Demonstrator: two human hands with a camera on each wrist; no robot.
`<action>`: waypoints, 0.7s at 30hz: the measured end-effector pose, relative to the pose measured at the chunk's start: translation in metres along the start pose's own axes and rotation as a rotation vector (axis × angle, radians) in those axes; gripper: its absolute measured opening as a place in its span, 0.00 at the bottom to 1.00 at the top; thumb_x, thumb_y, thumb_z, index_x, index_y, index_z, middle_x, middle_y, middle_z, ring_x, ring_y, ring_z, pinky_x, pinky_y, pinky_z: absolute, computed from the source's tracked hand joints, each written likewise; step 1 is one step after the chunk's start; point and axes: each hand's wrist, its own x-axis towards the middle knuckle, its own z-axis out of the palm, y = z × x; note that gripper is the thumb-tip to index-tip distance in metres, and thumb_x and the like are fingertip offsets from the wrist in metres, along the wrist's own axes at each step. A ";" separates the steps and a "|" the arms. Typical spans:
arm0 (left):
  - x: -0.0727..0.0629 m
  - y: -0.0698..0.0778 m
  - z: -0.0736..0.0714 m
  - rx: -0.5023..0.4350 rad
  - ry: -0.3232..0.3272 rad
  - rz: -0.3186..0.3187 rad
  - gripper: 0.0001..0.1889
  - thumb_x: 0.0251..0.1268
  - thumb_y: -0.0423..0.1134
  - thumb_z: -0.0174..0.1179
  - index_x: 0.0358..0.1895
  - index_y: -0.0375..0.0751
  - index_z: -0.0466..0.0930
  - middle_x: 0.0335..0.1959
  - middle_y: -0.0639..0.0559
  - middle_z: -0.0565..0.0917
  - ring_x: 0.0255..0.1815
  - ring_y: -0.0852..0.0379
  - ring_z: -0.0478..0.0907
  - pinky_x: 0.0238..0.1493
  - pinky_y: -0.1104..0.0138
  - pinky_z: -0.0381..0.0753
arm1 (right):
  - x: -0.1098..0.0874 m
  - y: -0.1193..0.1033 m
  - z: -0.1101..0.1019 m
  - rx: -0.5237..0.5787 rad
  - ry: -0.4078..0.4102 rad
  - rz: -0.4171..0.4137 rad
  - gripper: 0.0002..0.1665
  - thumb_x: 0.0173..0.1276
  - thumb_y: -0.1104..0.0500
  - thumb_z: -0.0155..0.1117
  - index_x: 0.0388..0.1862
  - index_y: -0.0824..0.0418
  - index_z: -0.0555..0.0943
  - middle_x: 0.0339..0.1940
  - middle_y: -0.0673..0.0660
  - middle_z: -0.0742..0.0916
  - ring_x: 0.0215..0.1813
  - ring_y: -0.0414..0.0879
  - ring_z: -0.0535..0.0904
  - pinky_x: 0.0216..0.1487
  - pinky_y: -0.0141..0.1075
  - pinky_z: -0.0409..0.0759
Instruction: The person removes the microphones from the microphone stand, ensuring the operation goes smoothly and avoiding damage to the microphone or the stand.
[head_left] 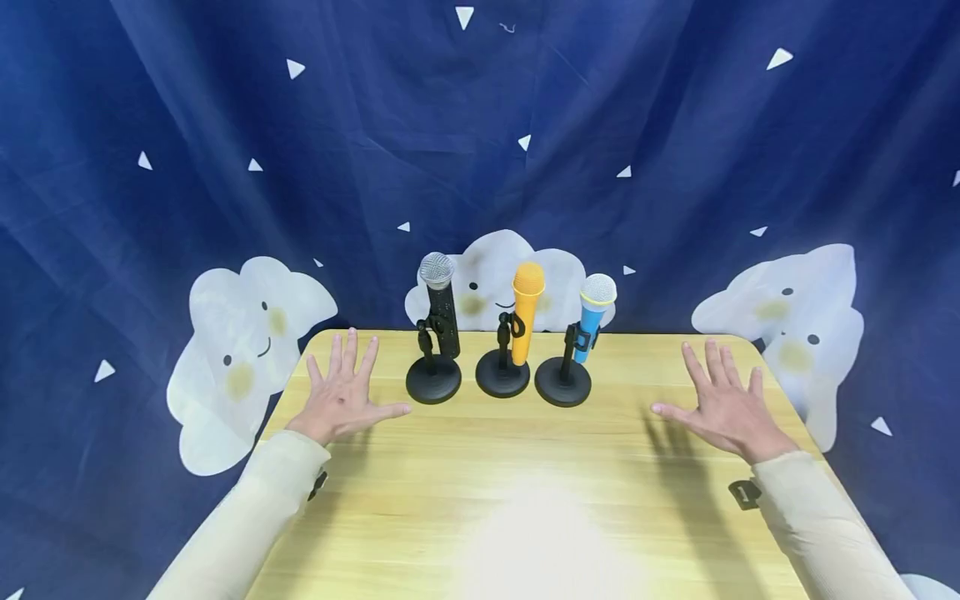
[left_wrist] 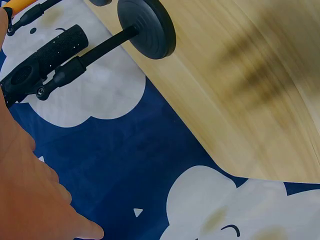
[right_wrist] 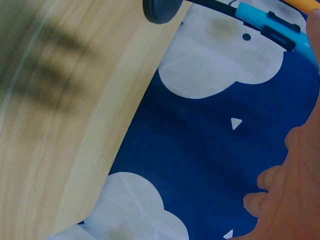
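Three microphones stand in a row at the back of the table, each clipped in a small stand with a round black base. The black microphone point(head_left: 444, 321) with a silver mesh head is on the left, the orange microphone point(head_left: 527, 308) in the middle, the blue microphone point(head_left: 588, 325) with a white head on the right. My left hand point(head_left: 343, 400), fingers spread, hovers left of the black microphone's stand point(head_left: 433, 380) and holds nothing. Over the table's right side, my right hand point(head_left: 731, 408) is likewise spread and holds nothing, well apart from the blue microphone's stand point(head_left: 563, 383).
The light wooden table point(head_left: 420, 483) has rounded back corners and a bright glare near its front. Behind it hangs a dark blue curtain point(head_left: 480, 167) with white triangles and smiling clouds. Shadows of both hands fall on the tabletop.
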 end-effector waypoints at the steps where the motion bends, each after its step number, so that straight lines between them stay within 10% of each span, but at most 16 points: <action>1: 0.000 0.000 0.000 -0.002 0.000 -0.001 0.66 0.50 0.80 0.56 0.81 0.40 0.39 0.79 0.35 0.26 0.78 0.35 0.23 0.65 0.27 0.21 | 0.000 -0.001 0.000 0.002 -0.005 0.000 0.64 0.67 0.26 0.53 0.82 0.62 0.37 0.79 0.72 0.36 0.77 0.73 0.33 0.64 0.77 0.27; 21: 0.010 0.011 0.000 -0.085 -0.014 -0.032 0.64 0.53 0.79 0.55 0.82 0.45 0.34 0.79 0.38 0.25 0.78 0.39 0.19 0.66 0.29 0.20 | 0.012 -0.027 0.003 0.081 0.018 -0.063 0.64 0.68 0.29 0.56 0.82 0.60 0.35 0.80 0.71 0.38 0.79 0.67 0.33 0.67 0.77 0.34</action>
